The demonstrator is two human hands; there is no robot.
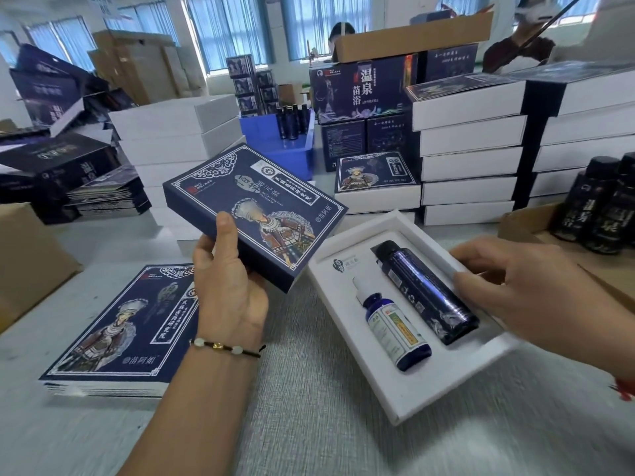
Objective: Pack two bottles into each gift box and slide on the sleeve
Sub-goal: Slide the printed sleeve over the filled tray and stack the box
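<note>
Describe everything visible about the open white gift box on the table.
The white gift box lies flat on the grey table, set at an angle. It looks like matte cardboard with a white insert holding two bottles side by side: a tall dark blue bottle with a black cap and a shorter blue dropper bottle with a white top. The right hand holds its far edge; no sleeve is on it.

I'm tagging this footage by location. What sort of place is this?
Probably a packing workshop or warehouse room. Stacks of white gift boxes line the table, flat printed sleeves are piled nearby, and brown shipping cartons sit on printed cases behind.
</note>
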